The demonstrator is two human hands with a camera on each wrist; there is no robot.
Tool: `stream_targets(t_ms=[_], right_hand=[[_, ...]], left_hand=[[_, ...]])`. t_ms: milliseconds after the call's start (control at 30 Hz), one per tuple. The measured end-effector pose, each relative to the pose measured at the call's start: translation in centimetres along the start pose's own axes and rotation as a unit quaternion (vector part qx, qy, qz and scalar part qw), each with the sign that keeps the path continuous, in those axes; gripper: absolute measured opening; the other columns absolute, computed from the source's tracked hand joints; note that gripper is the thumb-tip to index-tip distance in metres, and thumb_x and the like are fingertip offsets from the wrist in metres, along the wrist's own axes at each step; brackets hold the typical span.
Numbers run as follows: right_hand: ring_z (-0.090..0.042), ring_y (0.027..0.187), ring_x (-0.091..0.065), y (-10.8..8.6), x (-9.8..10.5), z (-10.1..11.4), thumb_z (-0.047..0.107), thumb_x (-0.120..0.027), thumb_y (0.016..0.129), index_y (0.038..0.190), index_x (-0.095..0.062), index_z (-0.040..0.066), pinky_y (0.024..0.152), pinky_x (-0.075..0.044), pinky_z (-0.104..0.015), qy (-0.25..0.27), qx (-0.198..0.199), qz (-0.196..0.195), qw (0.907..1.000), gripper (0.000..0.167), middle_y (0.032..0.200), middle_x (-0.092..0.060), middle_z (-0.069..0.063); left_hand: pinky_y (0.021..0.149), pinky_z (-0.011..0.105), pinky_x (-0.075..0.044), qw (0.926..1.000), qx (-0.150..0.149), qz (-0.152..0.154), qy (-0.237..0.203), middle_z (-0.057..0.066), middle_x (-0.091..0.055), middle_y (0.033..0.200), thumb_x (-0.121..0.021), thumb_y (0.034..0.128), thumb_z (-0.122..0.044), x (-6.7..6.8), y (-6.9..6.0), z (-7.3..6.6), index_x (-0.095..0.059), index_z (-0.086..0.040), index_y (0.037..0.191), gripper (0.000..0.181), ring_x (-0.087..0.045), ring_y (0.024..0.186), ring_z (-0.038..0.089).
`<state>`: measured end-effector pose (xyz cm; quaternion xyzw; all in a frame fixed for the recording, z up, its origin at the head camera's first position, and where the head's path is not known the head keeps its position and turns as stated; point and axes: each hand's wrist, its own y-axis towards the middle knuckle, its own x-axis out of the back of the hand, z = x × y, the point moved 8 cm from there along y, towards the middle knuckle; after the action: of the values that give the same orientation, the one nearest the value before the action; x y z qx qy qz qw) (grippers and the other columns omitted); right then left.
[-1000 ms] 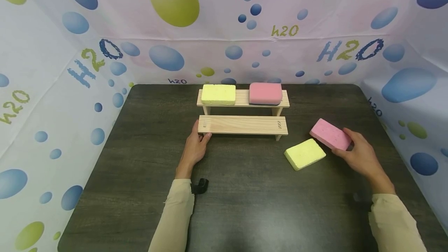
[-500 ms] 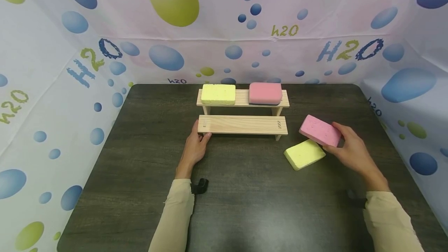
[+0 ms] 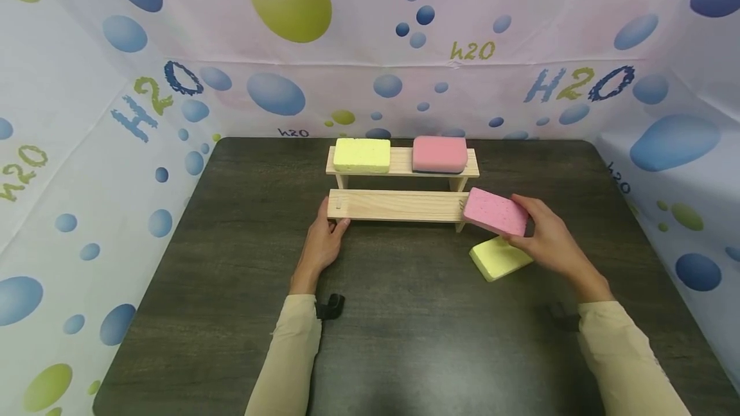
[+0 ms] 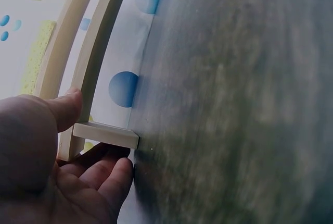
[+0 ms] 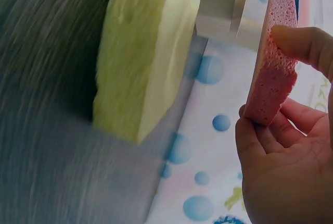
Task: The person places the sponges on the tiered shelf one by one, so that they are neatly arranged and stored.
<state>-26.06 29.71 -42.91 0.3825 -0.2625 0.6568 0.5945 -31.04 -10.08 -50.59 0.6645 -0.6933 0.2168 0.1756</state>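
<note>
My right hand pinches a pink sponge between thumb and fingers. The sponge is held up at the right end of the front wooden shelf, covering that corner in the head view. Just below it, a yellow sponge lies on the table, partly hidden by the right hand. My left hand grips the left end of the front shelf. In the left wrist view its thumb presses on the board, with the fingers around the short leg.
Behind stands a raised wooden shelf bearing a yellow sponge on the left and a rounded pink sponge on the right. The dark table meets a bubble-patterned sheet at the back and sides.
My right hand has carried the pink sponge leftward, from the right of the table over the loose yellow sponge to the front shelf's end. The left hand keeps its place.
</note>
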Motion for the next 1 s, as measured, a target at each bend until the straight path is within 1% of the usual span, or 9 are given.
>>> stream_targets(t_ms=[133, 367, 533, 700, 833, 1000], right_hand=[[-0.044, 0.122, -0.046, 0.7, -0.8, 1.0, 0.005, -0.077, 0.077, 0.142, -0.038, -0.005, 0.098, -0.038, -0.064, 0.01, 0.018, 0.006, 0.9998, 0.076, 0.138, -0.045, -0.028], [-0.041, 0.122, -0.047, 1.7, -2.1, 2.6, 0.007, -0.077, 0.079, 0.144, -0.037, -0.004, 0.099, -0.041, -0.062, 0.012, 0.025, 0.03, 0.9992, 0.077, 0.14, -0.044, -0.026], [-0.039, 0.123, -0.048, 2.5, -2.9, 4.0, 0.012, -0.077, 0.08, 0.145, -0.037, -0.002, 0.101, -0.042, -0.061, 0.014, 0.038, 0.045, 0.9982, 0.078, 0.141, -0.044, -0.024], [-0.036, 0.121, -0.049, 3.3, -3.6, 5.4, 0.014, -0.078, 0.08, 0.144, -0.038, -0.001, 0.101, -0.043, -0.058, 0.019, 0.053, 0.056, 0.9968, 0.077, 0.14, -0.046, -0.021], [-0.033, 0.117, -0.05, 3.8, -4.1, 6.4, 0.015, -0.078, 0.08, 0.144, -0.039, 0.0, 0.098, -0.045, -0.054, 0.024, 0.059, 0.062, 0.9961, 0.076, 0.139, -0.047, -0.019], [-0.032, 0.118, -0.05, 4.4, -4.8, 7.5, 0.016, -0.078, 0.08, 0.145, -0.038, 0.002, 0.099, -0.045, -0.052, 0.032, 0.057, 0.076, 0.995, 0.077, 0.14, -0.047, -0.017]], left_hand=[[0.112, 0.047, -0.039, 1.0, 0.0, -0.001, 0.002, 0.018, -0.031, 0.156, -0.052, 0.1007, -0.032, 0.0, 0.0, 0.0, -0.011, -0.012, 0.157, 0.073, -0.04, 0.14, 0.031], [0.112, 0.046, -0.039, 1.0, 0.001, 0.001, -0.002, 0.017, -0.032, 0.156, -0.052, 0.1006, -0.033, 0.0, 0.1, 0.0, -0.011, -0.013, 0.157, 0.073, -0.04, 0.14, 0.03], [0.112, 0.047, -0.039, 1.0, -0.004, -0.004, -0.001, 0.019, -0.033, 0.155, -0.052, 0.1008, -0.031, 0.0, 0.0, 0.0, -0.011, -0.01, 0.157, 0.072, -0.04, 0.139, 0.032], [0.112, 0.047, -0.039, 1.0, -0.003, -0.006, -0.002, 0.019, -0.033, 0.155, -0.052, 0.1009, -0.029, -0.1, 0.0, 0.0, -0.011, -0.009, 0.157, 0.072, -0.04, 0.139, 0.032], [0.113, 0.046, -0.038, 1.0, 0.001, -0.001, -0.008, 0.017, -0.031, 0.156, -0.053, 0.1006, -0.03, -0.1, 0.1, 0.1, -0.009, -0.011, 0.157, 0.073, -0.039, 0.14, 0.03], [0.113, 0.044, -0.038, 0.9999, 0.006, 0.001, -0.008, 0.016, -0.03, 0.157, -0.053, 0.1005, -0.029, -0.1, 0.1, 0.2, -0.009, -0.013, 0.157, 0.074, -0.039, 0.141, 0.029]])
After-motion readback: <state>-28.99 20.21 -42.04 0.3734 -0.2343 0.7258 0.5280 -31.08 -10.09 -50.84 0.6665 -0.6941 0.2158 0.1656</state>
